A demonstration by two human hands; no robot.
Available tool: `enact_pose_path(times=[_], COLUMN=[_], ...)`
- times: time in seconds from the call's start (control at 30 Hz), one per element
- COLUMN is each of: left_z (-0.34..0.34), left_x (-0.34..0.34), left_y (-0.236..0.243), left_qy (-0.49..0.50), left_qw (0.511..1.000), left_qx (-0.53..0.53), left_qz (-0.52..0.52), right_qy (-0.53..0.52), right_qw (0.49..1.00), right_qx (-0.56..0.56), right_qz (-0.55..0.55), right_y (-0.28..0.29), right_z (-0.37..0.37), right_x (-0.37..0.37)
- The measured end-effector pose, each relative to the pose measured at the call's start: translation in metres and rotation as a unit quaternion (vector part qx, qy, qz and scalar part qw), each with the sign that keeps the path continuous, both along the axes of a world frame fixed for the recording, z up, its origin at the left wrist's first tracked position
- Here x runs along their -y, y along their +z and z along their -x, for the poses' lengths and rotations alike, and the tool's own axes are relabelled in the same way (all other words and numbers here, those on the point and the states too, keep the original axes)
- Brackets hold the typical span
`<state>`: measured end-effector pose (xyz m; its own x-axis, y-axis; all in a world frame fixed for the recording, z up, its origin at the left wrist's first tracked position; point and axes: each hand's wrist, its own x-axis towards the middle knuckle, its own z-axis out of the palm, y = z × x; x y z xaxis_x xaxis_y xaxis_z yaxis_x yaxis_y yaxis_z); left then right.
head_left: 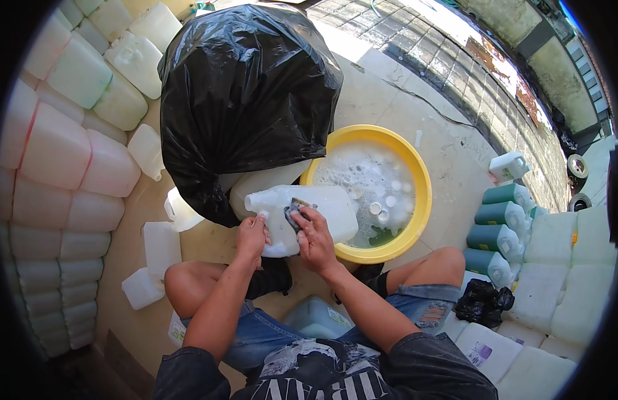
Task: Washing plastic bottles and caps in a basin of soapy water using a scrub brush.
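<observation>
A white translucent plastic jug (329, 212) lies on its side across the space in front of me, its neck pointing left. My left hand (253, 233) is closed around the jug near its handle. A dark scouring sponge (295, 213) with some suds is pressed against the jug's upper side by my right hand (314, 235). The jug's right end reaches over the rim of a yellow basin (423, 200). Foamy water (349, 167) fills the basin, with several white caps (375, 208) floating in it.
A large black plastic bag (249, 87) stands beyond the jug. Stacked jugs (62, 143) rise along the left, and loose jugs (162, 247) lie on the floor. To the right are green-filled jugs (492, 240), a small black bag (483, 301) and more white containers (539, 293).
</observation>
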<state>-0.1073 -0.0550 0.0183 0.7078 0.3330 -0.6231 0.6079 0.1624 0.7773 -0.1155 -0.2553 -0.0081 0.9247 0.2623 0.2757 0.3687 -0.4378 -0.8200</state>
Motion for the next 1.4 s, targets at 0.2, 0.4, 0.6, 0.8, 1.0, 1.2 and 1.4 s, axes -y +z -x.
enact_pose_path(times=[0.2,0.4,0.6,0.8,1.0,1.2,1.4], left_z=[-0.001,0.002,0.005,0.002,0.01,-0.001,-0.004], left_x=[0.016,0.016,0.014,0.025,0.024,0.026,0.011], left_y=[0.009,0.013,0.007,0.004,0.008,0.032,0.059], left_qy=[-0.012,-0.01,-0.026,-0.025,-0.015,-0.035,-0.045], left_qw=[0.996,0.996,0.992,0.988,0.993,0.987,0.974], left_qx=[-0.03,-0.033,-0.056,-0.022,-0.039,0.031,0.126], left_qz=[-0.081,-0.083,-0.108,-0.15,-0.107,-0.152,-0.181], right_qy=[-0.195,0.043,-0.213,-0.159,-0.088,-0.235,-0.456], right_qw=[0.973,0.991,0.946,0.976,0.988,0.841,0.85], right_qx=[-0.118,0.0,-0.243,-0.117,-0.096,-0.471,-0.236], right_qz=[0.044,0.125,0.039,0.096,0.083,-0.125,0.121], right_y=[-0.056,0.007,-0.052,-0.035,-0.018,-0.124,-0.133], right_z=[-0.071,0.006,-0.068,-0.048,-0.032,-0.147,-0.151], right_x=[0.064,-0.025,0.067,0.013,0.004,0.132,0.265])
